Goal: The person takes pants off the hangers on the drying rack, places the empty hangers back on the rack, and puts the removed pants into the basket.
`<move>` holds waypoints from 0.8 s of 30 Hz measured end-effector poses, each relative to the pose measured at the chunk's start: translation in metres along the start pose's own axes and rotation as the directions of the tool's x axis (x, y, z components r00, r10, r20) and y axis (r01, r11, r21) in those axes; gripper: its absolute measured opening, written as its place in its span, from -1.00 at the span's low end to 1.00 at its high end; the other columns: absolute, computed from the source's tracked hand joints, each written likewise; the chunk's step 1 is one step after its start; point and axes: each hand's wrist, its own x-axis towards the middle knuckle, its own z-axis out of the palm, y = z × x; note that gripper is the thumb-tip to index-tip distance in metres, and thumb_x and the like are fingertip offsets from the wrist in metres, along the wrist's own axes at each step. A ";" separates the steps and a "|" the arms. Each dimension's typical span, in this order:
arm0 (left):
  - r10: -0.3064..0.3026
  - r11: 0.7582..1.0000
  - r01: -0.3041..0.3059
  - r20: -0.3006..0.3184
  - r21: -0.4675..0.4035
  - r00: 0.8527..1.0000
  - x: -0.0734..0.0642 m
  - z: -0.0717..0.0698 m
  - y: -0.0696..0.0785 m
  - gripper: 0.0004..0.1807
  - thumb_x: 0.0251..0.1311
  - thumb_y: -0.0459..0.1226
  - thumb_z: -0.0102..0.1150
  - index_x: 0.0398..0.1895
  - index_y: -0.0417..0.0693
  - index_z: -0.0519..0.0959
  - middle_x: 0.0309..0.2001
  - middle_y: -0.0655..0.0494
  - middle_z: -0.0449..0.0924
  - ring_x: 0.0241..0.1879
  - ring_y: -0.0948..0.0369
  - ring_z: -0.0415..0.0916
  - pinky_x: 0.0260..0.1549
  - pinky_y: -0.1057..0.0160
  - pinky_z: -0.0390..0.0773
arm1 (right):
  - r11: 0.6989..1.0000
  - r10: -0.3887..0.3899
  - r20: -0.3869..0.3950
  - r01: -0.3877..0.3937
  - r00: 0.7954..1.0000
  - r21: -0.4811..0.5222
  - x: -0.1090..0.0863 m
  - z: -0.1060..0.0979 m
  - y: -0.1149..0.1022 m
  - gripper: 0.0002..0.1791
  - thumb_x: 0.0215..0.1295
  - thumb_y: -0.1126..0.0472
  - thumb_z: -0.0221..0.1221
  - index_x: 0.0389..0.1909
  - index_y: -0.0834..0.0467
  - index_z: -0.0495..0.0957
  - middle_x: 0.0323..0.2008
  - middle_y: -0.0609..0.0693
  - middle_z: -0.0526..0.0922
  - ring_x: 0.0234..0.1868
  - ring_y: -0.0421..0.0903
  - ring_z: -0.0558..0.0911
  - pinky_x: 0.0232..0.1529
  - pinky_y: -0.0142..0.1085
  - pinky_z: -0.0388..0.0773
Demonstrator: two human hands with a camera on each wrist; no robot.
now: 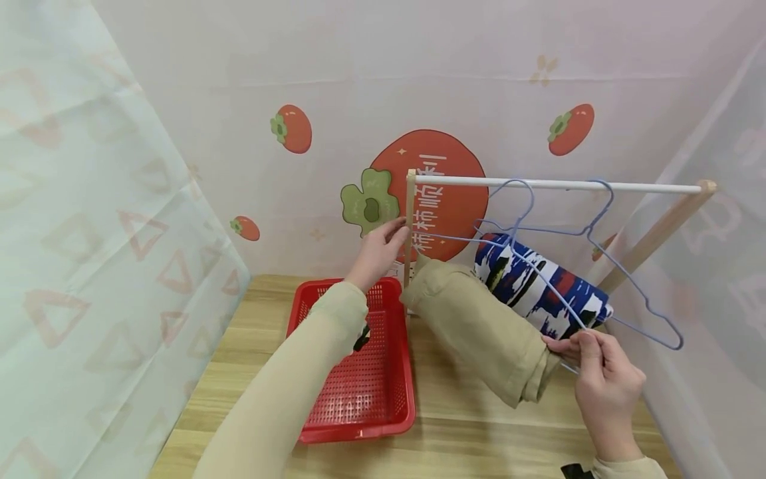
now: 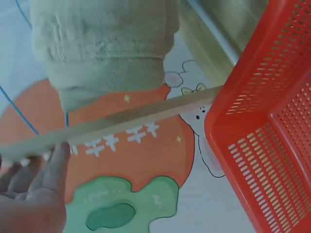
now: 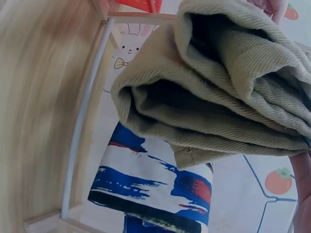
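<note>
Two blue wire hangers are at one small rack, their hooks at its single white top rod (image 1: 556, 183): the front hanger (image 1: 513, 237) and the rear hanger (image 1: 589, 229). Each carries one garment. A pair of khaki trousers (image 1: 479, 326), folded, lies over the front hanger; a cloth garment (image 1: 538, 286) patterned in blue, white, red and black hangs on the rear one, partly hidden by the trousers.

Two hands are at work. The right hand (image 1: 609, 386) pinches the front hanger near its right end, finger and thumb beside the open edge of the trousers. The left hand (image 1: 378, 251) is at the left wooden post (image 1: 410, 206), fingers bent and reaching to it — whether they grip the post or the hanger's end behind it, one cannot tell.

The rack has a second upright, the right wooden post (image 1: 652, 243). One red plastic basket (image 1: 359, 389) with perforated sides sits on the desk (image 1: 461, 439), just left of the trousers; the left sleeve (image 1: 299, 372) crosses in front and covers part of it. Behind stands a pale backdrop (image 1: 335, 40) printed with one large persimmon and three small ones in plain sight — another is partly blocked by the right post.
</note>
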 end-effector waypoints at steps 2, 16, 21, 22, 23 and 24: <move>0.022 0.999 -0.022 0.002 0.042 1.000 -0.008 0.003 0.000 -0.43 0.56 -0.05 -0.01 0.57 0.12 0.27 0.40 0.07 0.47 0.34 0.12 0.47 0.25 0.05 0.54 | 1.000 0.006 0.001 -0.006 1.000 -0.008 -0.003 -0.002 0.002 -0.82 0.44 0.59 0.02 -0.35 0.56 0.55 -0.39 -0.35 0.72 -0.35 -0.47 0.73 -0.25 -0.62 0.60; 0.592 0.430 -0.672 0.373 0.603 0.714 -0.089 0.037 -0.030 -0.31 0.38 -0.16 0.25 0.51 -0.15 0.32 0.52 -0.13 0.27 0.54 -0.21 0.08 0.48 -0.11 0.16 | 0.979 0.202 0.048 -0.201 0.978 -0.028 -0.016 -0.009 -0.006 -0.69 0.57 0.36 -0.03 -0.27 0.53 0.54 -0.47 -0.17 0.75 -0.37 -0.30 0.79 -0.24 -0.42 0.69; 0.531 0.141 -0.781 0.620 0.608 0.578 -0.105 0.052 -0.043 -0.08 0.31 0.15 0.24 0.63 0.07 0.12 0.63 -0.07 -0.02 0.59 -0.25 -0.16 0.52 -0.25 -0.05 | 0.949 0.304 0.043 -0.307 0.952 0.070 -0.016 -0.009 -0.008 -0.65 0.58 0.30 -0.02 -0.25 0.56 0.52 -0.51 -0.02 0.76 -0.38 -0.20 0.80 -0.26 -0.36 0.70; 0.516 0.107 -0.791 0.646 0.603 0.562 -0.107 0.055 -0.046 -0.03 0.29 0.19 0.24 0.65 0.12 0.07 0.65 -0.06 -0.10 0.60 -0.25 -0.22 0.52 -0.26 -0.08 | 0.941 0.320 0.042 -0.323 0.946 0.104 -0.016 -0.009 -0.009 -0.65 0.58 0.30 -0.02 -0.25 0.57 0.51 -0.52 0.02 0.76 -0.39 -0.18 0.80 -0.27 -0.35 0.70; 0.505 0.077 -0.797 0.666 0.599 0.549 -0.108 0.058 -0.048 0.01 0.26 0.22 0.25 0.66 0.16 0.03 0.66 -0.05 -0.17 0.61 -0.26 -0.27 0.53 -0.27 -0.12 | 0.932 0.336 0.040 -0.338 0.941 0.132 -0.017 -0.009 -0.009 -0.65 0.58 0.29 -0.02 -0.26 0.56 0.51 -0.52 0.05 0.75 -0.40 -0.17 0.80 -0.29 -0.34 0.70; 0.498 0.047 -0.800 0.681 0.598 0.537 -0.109 0.061 -0.050 0.04 0.23 0.24 0.26 0.67 0.21 0.00 0.67 -0.05 -0.23 0.61 -0.26 -0.32 0.53 -0.28 -0.15 | 0.923 0.349 0.040 -0.351 0.936 0.154 -0.017 -0.009 -0.009 -0.65 0.58 0.29 -0.01 -0.26 0.56 0.51 -0.52 0.07 0.75 -0.41 -0.16 0.80 -0.31 -0.34 0.70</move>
